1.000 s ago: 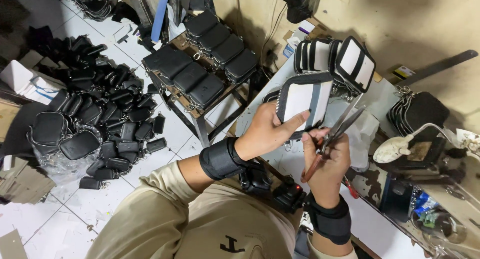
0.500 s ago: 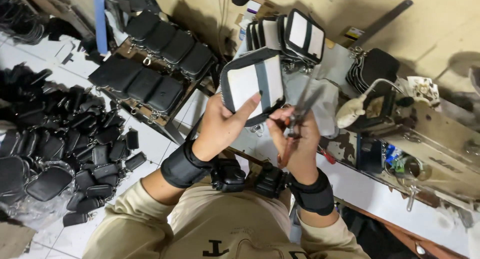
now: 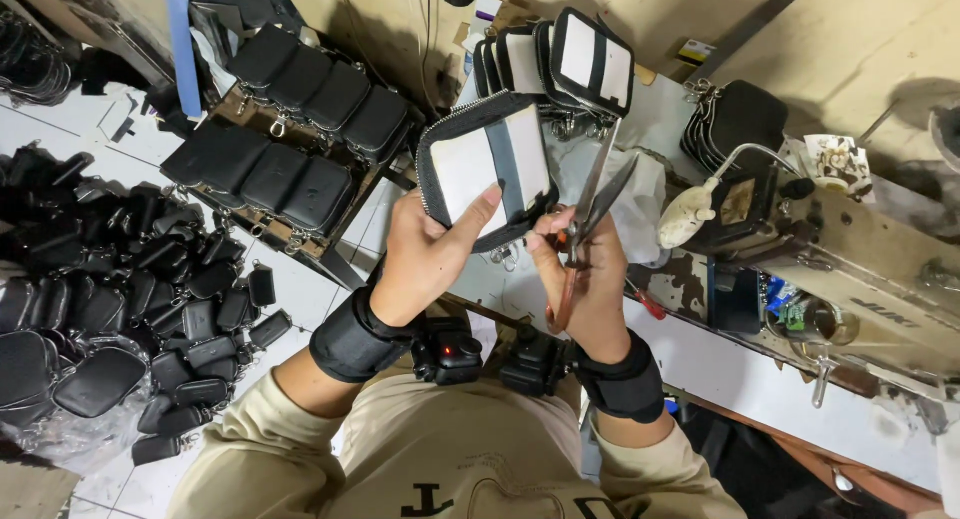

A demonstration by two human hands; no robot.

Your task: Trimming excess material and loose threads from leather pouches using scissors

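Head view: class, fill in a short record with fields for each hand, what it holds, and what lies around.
left hand: holds an open zip pouch, pale lining facing up
right hand: grips scissors, blades parted, tips up
workbench: finished pouches standing in a row, sewing machine
rack: black pouches in two rows
floor: heap of black pouches

Beige sleeves, black wrist bands, seemingly
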